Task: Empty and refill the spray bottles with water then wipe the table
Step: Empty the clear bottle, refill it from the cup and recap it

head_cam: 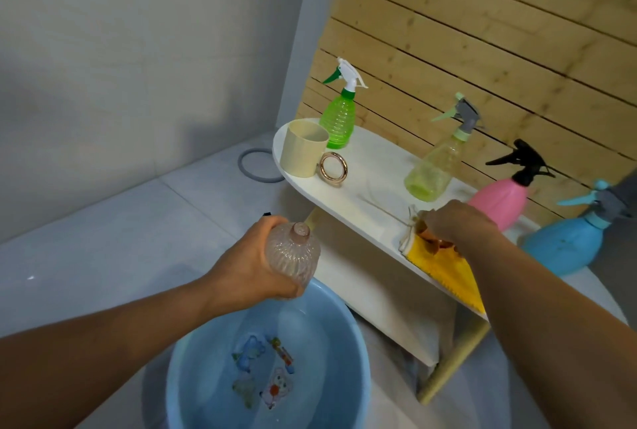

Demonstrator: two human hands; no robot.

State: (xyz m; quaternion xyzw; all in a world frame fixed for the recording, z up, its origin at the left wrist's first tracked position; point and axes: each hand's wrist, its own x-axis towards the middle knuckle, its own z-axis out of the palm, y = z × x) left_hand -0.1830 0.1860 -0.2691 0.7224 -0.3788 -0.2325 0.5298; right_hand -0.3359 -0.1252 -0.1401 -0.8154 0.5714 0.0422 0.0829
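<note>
Pale tiled floor and a wooden slat wall frame the white table (pixel 362 166), which I take as my landmark. Left of the table and below its edge, my left hand (pixel 248 266) wraps its grip round a clear ribbed bottle (pixel 293 252) with no sprayer on it, neck up, held over the blue basin (pixel 269 359) of water. On the table stand a cream cup (pixel 303 152), a green bottle (pixel 339 115), a yellowish bottle (pixel 434 166), a pink bottle (pixel 499 201) and a blue bottle (pixel 568 242). At the table's near edge my right hand (pixel 455 225) pinches something orange on the yellow cloth (pixel 444 266); I cannot tell whether it is the sprayer cap. I judge the refill comes next: dip the bottle deep, keep the neck under, then screw the top on squarely over the basin.
</note>
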